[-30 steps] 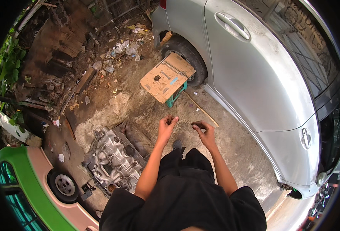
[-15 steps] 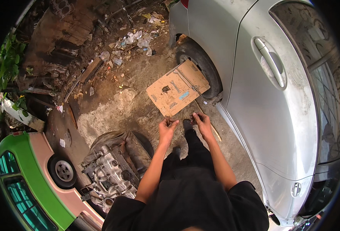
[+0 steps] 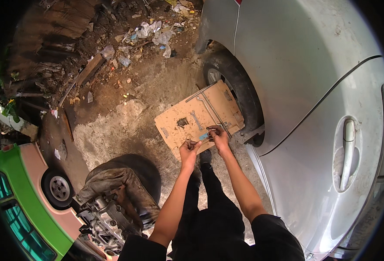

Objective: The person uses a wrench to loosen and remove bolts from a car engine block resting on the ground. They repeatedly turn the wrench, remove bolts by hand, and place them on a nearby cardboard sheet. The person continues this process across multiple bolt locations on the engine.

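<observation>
My left hand (image 3: pixel 190 153) is closed in a pinch, thumb against fingers, over the near edge of a flattened cardboard sheet (image 3: pixel 168 135). My right hand (image 3: pixel 218 138) is beside it, a little farther forward, with its fingers also pinched. Anything between the fingertips of either hand is too small to make out. On the cardboard, a small cluster of dark bolt-like pieces (image 3: pixel 182 122) sits left of an open-ended wrench (image 3: pixel 196 120). A bent metal rod (image 3: pixel 207 109) and a long straight bar (image 3: pixel 216 112) lie farther right. A blue patch (image 3: pixel 203 136) shows near my right hand.
A silver car (image 3: pixel 296 87) stands close on the right, its tyre (image 3: pixel 250 93) against the cardboard. At lower left are an engine (image 3: pixel 109 222), a draped dark cloth (image 3: pixel 109 180) and a green-and-pink vehicle (image 3: pixel 22 195). Plastic litter (image 3: pixel 150 30) and a wooden block (image 3: pixel 91 69) lie beyond.
My view has shifted forward, so the cardboard and its tools appear nearer. Both hands now overlap the cardboard's near part, the right one reaching farther forward. The fingers remain pinched.
</observation>
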{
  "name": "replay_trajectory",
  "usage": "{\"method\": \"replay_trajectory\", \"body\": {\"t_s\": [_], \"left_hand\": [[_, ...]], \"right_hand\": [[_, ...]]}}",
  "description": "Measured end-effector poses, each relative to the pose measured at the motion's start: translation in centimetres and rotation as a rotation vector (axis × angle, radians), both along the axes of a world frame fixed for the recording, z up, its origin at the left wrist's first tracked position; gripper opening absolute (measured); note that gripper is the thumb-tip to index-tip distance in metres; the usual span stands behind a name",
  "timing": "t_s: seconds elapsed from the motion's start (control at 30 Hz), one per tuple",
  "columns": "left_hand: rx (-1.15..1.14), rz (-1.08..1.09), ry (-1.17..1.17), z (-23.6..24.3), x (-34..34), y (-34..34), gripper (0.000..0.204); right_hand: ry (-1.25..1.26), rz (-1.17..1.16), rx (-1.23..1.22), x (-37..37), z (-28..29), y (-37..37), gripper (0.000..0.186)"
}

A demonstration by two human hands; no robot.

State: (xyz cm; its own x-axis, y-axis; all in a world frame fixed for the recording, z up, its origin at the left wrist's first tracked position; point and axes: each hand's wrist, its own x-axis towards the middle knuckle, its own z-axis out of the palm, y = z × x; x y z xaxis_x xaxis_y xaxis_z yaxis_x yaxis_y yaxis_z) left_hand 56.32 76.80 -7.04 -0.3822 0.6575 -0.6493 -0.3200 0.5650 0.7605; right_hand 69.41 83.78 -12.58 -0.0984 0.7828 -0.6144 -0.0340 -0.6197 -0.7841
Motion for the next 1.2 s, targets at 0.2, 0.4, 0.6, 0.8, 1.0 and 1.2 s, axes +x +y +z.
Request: {"method": "replay_trajectory", "body": {"t_s": [0.2,0.4,0.6,0.8,1.0,1.2], "left_hand": [[-0.058,0.076,-0.087,-6.1,-0.8,3.9,0.025],[0.033,0.06,-0.174,-8.4,-1.3,4.9,0.023],[0.052,0.07,-0.263,-5.8,-2.1,3.4,0.027],[0.191,0.183,-0.324,0.3,-3.2,1.5,0.026],[0.286,0.24,-0.279,8.7,-4.4,-1.5,0.02],[0.432,0.256,-0.323,13.6,-4.9,-8.7,0.013]], "right_hand": [[-0.075,-0.093,-0.086,-3.2,-6.1,3.7,0.02],[-0.062,-0.062,-0.008,-3.3,-8.5,3.5,0.036],[-0.053,0.007,-0.001,-1.1,-5.3,0.5,0.029],[0.031,0.083,0.023,-0.5,1.7,-2.6,0.015],[0.144,0.184,0.015,-1.6,12.2,-5.9,0.021],[0.205,0.125,0.192,-2.1,19.6,-12.0,0.021]]}}
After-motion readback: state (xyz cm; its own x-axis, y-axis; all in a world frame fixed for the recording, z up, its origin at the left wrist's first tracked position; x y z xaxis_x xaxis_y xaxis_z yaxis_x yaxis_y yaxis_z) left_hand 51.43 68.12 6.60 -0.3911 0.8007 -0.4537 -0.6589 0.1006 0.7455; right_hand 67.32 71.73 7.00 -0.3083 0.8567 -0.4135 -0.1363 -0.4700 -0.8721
